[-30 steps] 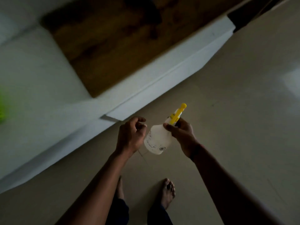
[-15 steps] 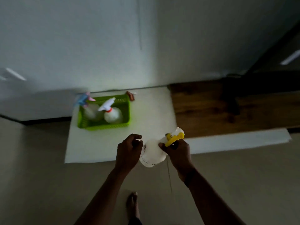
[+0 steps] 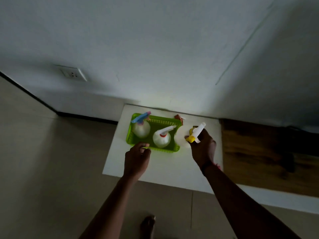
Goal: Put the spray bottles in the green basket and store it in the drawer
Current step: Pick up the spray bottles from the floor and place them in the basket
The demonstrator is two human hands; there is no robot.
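Observation:
A green basket point(image 3: 156, 122) sits on a white cabinet top point(image 3: 162, 168) against the wall. Inside it stand two white spray bottles, one with a blue nozzle point(image 3: 140, 129) at the left and one with a red collar point(image 3: 162, 138) at the right. My right hand point(image 3: 202, 147) grips a third white spray bottle with a yellow trigger point(image 3: 191, 137), held just right of the basket's right rim. My left hand point(image 3: 137, 157) is curled at the basket's near rim; whether it grips the rim is unclear.
A small brown-and-white object point(image 3: 179, 118) lies behind the basket's far right corner. A dark wooden surface point(image 3: 269, 157) adjoins the white top on the right. A wall socket point(image 3: 73, 75) is on the wall at left. My bare foot point(image 3: 147, 225) stands on the tiled floor.
The view swung up from the floor to the cabinet. My right hand carried the yellow-trigger bottle forward to the basket's right side; my left hand left the bottle and reached the basket's near rim.

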